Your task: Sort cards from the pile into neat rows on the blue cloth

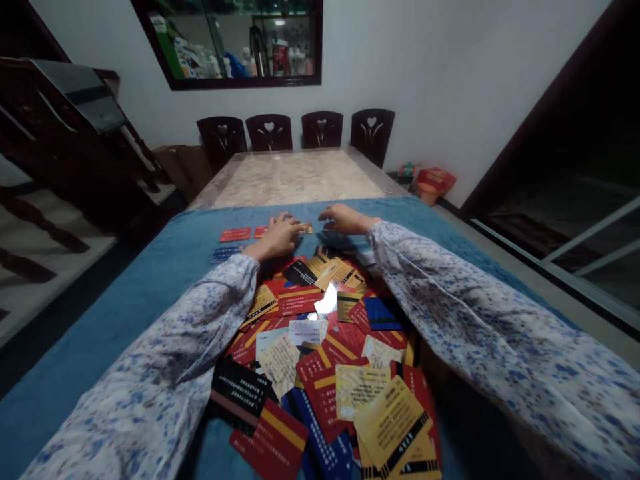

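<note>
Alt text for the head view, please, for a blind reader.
A person's left hand is at a row of cards on a blue cloth, the right hand apart to its right. Between the flowered sleeves lies a heap of red, gold, black and blue cards.

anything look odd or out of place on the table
Nothing looks clearly spilled or damaged. The pile of cards is jumbled, overlapping at all sorts of angles, unlike the red card and blue card set apart left of the left hand. One bright white patch in the pile looks odd, probably glare.
</note>
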